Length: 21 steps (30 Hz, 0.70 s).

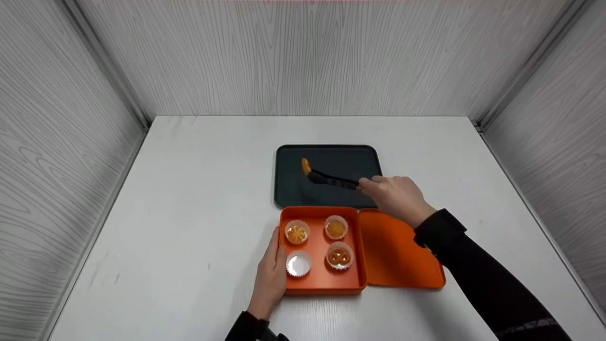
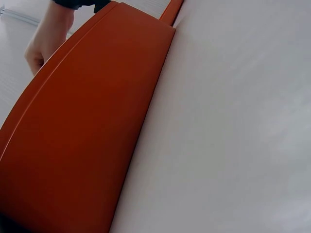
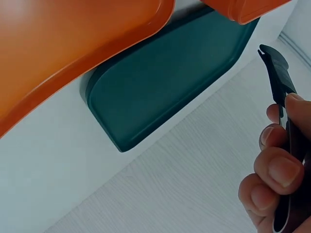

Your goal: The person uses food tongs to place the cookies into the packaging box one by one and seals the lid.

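We see the R hand (image 1: pixel 396 198) pinching black tongs (image 1: pixel 334 182) btwn thumb & fingers, fingers curled round the handle in the R wrist view. The tips hold a small golden-brown pc (image 1: pixel 306 166), raised over the L part of the dark green tray (image 1: pixel 348 158); the R wrist cam doesn't show us that pc. Our L hand (image 1: pixel 271 279) lies w/ fingers straight along the L wall of the orange box (image 1: pixel 316 280), touching it; whether the thumb hooks over the rim, we can't tell.

In the box we count 4 pleated cups: far L cup (image 1: pixel 287 232) w/ a yellow segmented pc (image 1: pixel 297 235), far R cup (image 1: pixel 336 219) w/ a swirled yellow pc (image 1: pixel 335 229), nr R cup (image 1: pixel 340 245) w/ a brown pretzel-shaped pc (image 1: pixel 339 257), & nr L white cup (image 1: pixel 298 264), its bottom showing, nr the L hand.

Just R of the box we've got a flat orange lid-like panel (image 1: pixel 402 260), partly under the R forearm; the green tray sits just past the box's far wall. All on a white table (image 1: pixel 199 189), grey wood-grain walls (image 1: pixel 293 57) round it.
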Each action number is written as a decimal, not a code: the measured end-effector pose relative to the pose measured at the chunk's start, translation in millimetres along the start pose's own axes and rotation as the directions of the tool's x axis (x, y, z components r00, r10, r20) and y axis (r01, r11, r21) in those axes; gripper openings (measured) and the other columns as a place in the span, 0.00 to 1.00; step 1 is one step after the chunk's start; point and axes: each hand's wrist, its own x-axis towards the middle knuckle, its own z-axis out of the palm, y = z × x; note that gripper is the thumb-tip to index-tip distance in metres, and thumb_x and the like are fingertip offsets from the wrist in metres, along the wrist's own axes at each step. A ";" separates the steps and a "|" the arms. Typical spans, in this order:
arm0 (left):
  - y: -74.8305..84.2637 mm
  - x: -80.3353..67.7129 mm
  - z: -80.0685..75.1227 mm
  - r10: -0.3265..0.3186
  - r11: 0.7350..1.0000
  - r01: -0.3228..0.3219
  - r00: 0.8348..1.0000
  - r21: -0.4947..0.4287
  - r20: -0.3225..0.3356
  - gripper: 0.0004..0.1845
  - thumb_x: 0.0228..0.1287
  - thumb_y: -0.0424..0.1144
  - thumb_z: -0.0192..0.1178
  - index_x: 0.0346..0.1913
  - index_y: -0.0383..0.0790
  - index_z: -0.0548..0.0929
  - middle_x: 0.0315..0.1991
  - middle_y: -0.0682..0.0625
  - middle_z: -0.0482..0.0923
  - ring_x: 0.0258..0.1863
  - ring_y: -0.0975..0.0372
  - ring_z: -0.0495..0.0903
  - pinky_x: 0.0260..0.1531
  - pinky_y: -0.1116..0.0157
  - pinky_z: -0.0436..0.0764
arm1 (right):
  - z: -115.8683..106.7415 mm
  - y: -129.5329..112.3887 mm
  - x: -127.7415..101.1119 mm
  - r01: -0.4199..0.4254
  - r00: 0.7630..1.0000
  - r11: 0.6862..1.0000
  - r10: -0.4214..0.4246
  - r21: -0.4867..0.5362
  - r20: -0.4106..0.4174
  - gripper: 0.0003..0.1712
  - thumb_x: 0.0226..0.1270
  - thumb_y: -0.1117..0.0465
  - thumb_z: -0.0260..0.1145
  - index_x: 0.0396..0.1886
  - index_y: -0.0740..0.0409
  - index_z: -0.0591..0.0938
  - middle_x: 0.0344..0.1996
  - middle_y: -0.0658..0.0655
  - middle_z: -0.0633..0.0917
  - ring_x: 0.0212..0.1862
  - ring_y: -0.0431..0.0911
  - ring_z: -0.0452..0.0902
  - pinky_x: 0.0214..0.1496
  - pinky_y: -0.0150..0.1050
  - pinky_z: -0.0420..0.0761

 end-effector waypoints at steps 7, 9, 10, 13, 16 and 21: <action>-1.6 0.6 1.4 0.018 1.000 -0.018 1.000 -0.007 0.006 0.30 0.84 0.43 0.42 0.82 0.41 0.53 0.81 0.45 0.55 0.80 0.51 0.54 0.78 0.46 0.53 | -13.1 -7.4 -18.1 0.037 0.999 0.999 -0.038 -0.025 -0.029 0.09 0.70 0.60 0.70 0.46 0.55 0.82 0.25 0.53 0.83 0.18 0.46 0.73 0.17 0.32 0.70; -1.4 0.5 1.8 0.023 1.000 -0.023 1.000 -0.011 0.007 0.30 0.84 0.43 0.42 0.82 0.41 0.53 0.81 0.45 0.55 0.80 0.51 0.54 0.78 0.46 0.53 | -16.8 -9.7 -25.2 0.062 0.997 0.998 -0.063 -0.032 -0.050 0.10 0.69 0.60 0.71 0.47 0.56 0.83 0.22 0.53 0.80 0.16 0.45 0.70 0.16 0.31 0.68; -0.9 0.4 1.9 0.023 1.000 -0.023 1.000 -0.012 0.007 0.30 0.84 0.43 0.42 0.82 0.41 0.53 0.81 0.45 0.55 0.80 0.51 0.54 0.78 0.46 0.53 | -18.6 -10.9 -29.0 0.076 0.995 0.997 -0.077 -0.034 -0.059 0.11 0.68 0.60 0.71 0.48 0.56 0.83 0.21 0.52 0.78 0.15 0.44 0.68 0.16 0.30 0.66; 0.5 0.6 2.1 0.022 1.000 -0.022 1.000 -0.019 0.011 0.30 0.84 0.44 0.42 0.82 0.39 0.53 0.81 0.45 0.55 0.80 0.52 0.53 0.78 0.47 0.53 | -23.9 -14.0 -40.7 0.119 0.988 0.992 -0.122 -0.030 -0.097 0.16 0.64 0.62 0.74 0.51 0.59 0.85 0.20 0.53 0.75 0.14 0.43 0.63 0.16 0.29 0.64; 2.2 1.5 2.2 0.014 1.000 -0.014 1.000 -0.016 0.015 0.30 0.85 0.44 0.42 0.82 0.39 0.53 0.81 0.44 0.54 0.80 0.52 0.53 0.78 0.47 0.54 | -29.2 -17.0 -50.7 0.161 0.980 0.987 -0.163 -0.031 -0.117 0.17 0.65 0.62 0.73 0.53 0.60 0.85 0.20 0.53 0.75 0.14 0.43 0.61 0.16 0.29 0.65; 3.3 3.6 2.1 0.014 1.000 -0.014 1.000 -0.015 0.013 0.30 0.85 0.44 0.41 0.82 0.39 0.52 0.81 0.44 0.54 0.80 0.52 0.53 0.78 0.47 0.53 | -36.5 -26.2 -61.9 0.211 0.967 0.977 -0.212 -0.024 -0.139 0.16 0.79 0.53 0.59 0.52 0.58 0.85 0.21 0.52 0.78 0.14 0.43 0.66 0.17 0.30 0.69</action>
